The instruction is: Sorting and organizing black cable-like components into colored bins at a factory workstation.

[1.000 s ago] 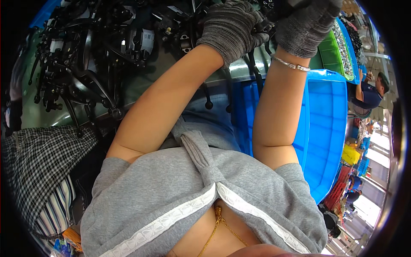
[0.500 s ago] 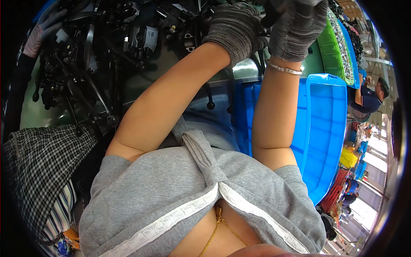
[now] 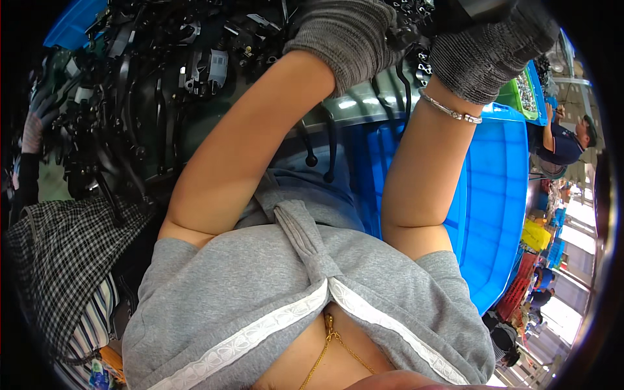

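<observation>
My left hand (image 3: 348, 42), in a grey striped knit glove, is over the workbench with its fingers curled at a black metal part (image 3: 402, 38). That part is mostly hidden, so its kind cannot be told. To the right, my right hand (image 3: 494, 55), gloved alike, bends round a dark blocky thing (image 3: 484, 9) cut off by the upper edge. Its fingertips are partly hidden. Black levers with ball ends (image 3: 329, 156) stick out over the bench's near edge, below my left wrist. A heap of black lever assemblies (image 3: 140, 84) covers the bench to the left.
A big blue crate (image 3: 497, 214) stands at my right, under my right forearm. Beyond it are a green bin (image 3: 525, 96) of small metal pieces and a blue bin. At the far left a co-worker's gloved hand (image 3: 40, 114) is among the parts. Another person (image 3: 565, 140) sits far right.
My right hand has moved right and slightly down, away from my left hand. My left hand has shifted a little left and up. The co-worker's hand at the left has come lower.
</observation>
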The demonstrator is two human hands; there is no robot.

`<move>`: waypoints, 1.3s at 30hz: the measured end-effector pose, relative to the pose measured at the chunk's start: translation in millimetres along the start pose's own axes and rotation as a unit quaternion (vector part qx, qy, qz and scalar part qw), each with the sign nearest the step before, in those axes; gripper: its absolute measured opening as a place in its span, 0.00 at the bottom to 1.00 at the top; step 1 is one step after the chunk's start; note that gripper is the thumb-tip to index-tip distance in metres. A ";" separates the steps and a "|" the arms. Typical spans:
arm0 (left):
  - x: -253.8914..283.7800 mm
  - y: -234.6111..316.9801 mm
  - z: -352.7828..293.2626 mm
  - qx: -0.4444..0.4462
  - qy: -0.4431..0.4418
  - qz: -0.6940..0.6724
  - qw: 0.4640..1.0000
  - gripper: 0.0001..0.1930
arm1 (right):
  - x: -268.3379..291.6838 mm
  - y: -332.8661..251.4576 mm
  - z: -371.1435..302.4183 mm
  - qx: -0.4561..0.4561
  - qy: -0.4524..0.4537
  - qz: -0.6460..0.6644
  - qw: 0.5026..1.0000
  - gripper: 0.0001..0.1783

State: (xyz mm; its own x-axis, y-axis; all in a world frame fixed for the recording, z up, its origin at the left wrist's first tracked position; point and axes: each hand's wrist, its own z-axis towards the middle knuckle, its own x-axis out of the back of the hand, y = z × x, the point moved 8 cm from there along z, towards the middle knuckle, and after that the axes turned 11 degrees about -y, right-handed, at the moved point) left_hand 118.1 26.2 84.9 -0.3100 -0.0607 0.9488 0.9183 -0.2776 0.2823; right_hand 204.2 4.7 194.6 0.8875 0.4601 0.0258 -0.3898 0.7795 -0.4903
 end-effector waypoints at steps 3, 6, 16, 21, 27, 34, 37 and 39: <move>5.9 0.4 2.0 0.008 -0.021 0.024 0.999 0.18 | 5.0 16.9 -4.5 -0.021 0.010 0.075 0.997 0.29; 11.0 3.5 4.9 0.005 -0.025 0.040 0.999 0.18 | 5.5 19.2 -10.2 -0.014 0.020 0.099 0.995 0.29; -16.7 -7.1 6.9 -0.002 -0.072 -0.019 0.997 0.19 | 12.3 53.7 -28.7 -0.103 0.117 0.075 0.985 0.30; -16.1 -12.0 6.7 0.029 -0.103 -0.038 0.994 0.20 | 8.6 60.1 -31.1 -0.112 0.101 0.110 0.982 0.28; -18.9 -9.1 3.0 -0.002 -0.147 -0.069 0.987 0.18 | 8.6 66.1 -30.2 -0.103 0.074 0.111 0.986 0.26; -23.1 -14.0 -0.4 -0.023 -0.041 -0.055 0.997 0.21 | 9.6 34.3 -10.4 -0.092 0.105 0.018 0.990 0.28; -21.4 -24.7 2.8 -0.008 -0.042 -0.085 0.995 0.23 | 14.2 14.0 2.5 0.043 -0.018 0.107 0.993 0.30; -24.4 -30.2 5.3 0.000 -0.075 -0.129 0.989 0.25 | 26.4 15.3 -2.5 -0.037 -0.079 0.263 0.961 0.26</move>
State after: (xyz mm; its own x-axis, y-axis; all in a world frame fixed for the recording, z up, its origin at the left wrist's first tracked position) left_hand 99.2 41.1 54.0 -0.4942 0.1558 0.8553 0.8134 -0.2643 0.5181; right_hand 222.3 27.6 185.6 0.5225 0.8450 -0.1138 -0.7506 0.3926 -0.5315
